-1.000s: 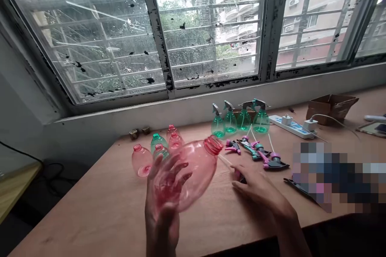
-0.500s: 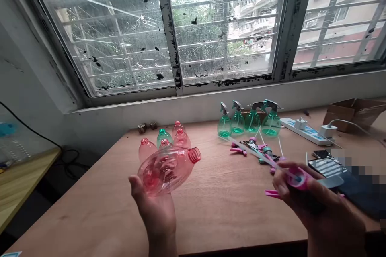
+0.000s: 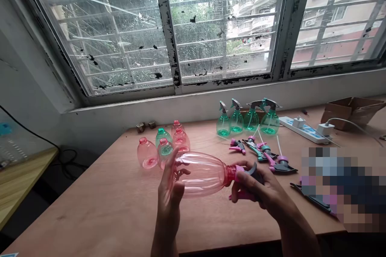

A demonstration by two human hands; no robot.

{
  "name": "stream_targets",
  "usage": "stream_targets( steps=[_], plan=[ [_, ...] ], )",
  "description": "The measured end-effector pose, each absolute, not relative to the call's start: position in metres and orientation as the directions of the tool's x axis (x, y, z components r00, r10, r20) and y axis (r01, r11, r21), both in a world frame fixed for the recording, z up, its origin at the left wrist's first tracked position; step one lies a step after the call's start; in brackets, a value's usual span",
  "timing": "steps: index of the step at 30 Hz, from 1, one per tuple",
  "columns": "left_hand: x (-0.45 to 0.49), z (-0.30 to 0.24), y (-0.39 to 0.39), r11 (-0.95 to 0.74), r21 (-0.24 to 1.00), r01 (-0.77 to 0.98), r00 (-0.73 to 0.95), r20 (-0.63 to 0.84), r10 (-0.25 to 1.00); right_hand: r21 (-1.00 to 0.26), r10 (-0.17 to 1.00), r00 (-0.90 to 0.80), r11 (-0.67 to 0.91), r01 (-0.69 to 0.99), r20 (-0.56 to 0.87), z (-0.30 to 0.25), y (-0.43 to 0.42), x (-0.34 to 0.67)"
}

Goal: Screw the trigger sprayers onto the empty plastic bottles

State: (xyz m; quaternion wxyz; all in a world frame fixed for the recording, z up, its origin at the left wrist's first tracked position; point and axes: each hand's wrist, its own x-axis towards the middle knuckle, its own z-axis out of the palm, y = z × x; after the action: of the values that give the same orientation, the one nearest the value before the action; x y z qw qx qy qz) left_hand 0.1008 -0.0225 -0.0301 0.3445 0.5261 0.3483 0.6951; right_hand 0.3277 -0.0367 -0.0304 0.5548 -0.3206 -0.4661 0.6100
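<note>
Bottle (image 3: 203,172) of rounded, translucent pink plastic, sideways above the brown wooden table (image 3: 120,217): our left hand (image 3: 169,192) grips its base, our right hand (image 3: 267,192) a pink-and-grey plastic spray head (image 3: 240,170) at its neck. Beyond the bottle we see four green plastic spray bottles (image 3: 251,121).

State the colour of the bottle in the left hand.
The bottle is see-through pink; it shows in the head view.
</note>
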Motion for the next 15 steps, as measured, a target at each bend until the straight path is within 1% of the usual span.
stream_targets(
  steps=[2,3,6,8,9,11,13,14,15],
  plan=[
    [0.100,-0.028,-0.024,-0.561,0.801,-0.208,-0.217,0.522,0.825,-0.923,0.967,-0.203,0.066,-0.379,0.152,-0.032,-0.032,0.322],
    [0.101,-0.026,-0.025,-0.577,0.772,-0.267,-0.237,0.528,0.815,-0.925,0.965,-0.191,0.102,-0.366,0.182,-0.034,-0.031,0.320],
    [0.108,-0.019,-0.029,-0.592,0.690,-0.416,-0.319,0.499,0.806,-0.924,0.948,-0.088,0.273,-0.267,0.306,-0.041,-0.027,0.311],
    [0.118,-0.013,-0.031,-0.549,0.664,-0.508,-0.349,0.424,0.836,-0.900,0.912,-0.012,0.403,-0.167,0.411,-0.045,-0.027,0.305],
    [0.123,-0.010,-0.032,-0.507,0.658,-0.557,-0.342,0.375,0.862,-0.872,0.877,0.032,0.481,-0.088,0.480,-0.047,-0.027,0.302],
    [0.133,-0.007,-0.034,-0.421,0.663,-0.619,-0.297,0.299,0.907,-0.770,0.765,0.092,0.626,0.124,0.637,-0.049,-0.028,0.296],
    [0.139,-0.007,-0.035,-0.393,0.687,-0.611,-0.253,0.301,0.920,-0.645,0.655,0.075,0.705,0.296,0.751,-0.048,-0.029,0.293],
    [0.141,-0.008,-0.035,-0.398,0.700,-0.593,-0.246,0.314,0.917,-0.612,0.631,0.060,0.720,0.326,0.774,-0.047,-0.030,0.291],
    [0.142,-0.010,-0.035,-0.406,0.710,-0.575,-0.246,0.324,0.914,-0.620,0.636,0.058,0.722,0.306,0.769,-0.046,-0.031,0.289]
  ],
)
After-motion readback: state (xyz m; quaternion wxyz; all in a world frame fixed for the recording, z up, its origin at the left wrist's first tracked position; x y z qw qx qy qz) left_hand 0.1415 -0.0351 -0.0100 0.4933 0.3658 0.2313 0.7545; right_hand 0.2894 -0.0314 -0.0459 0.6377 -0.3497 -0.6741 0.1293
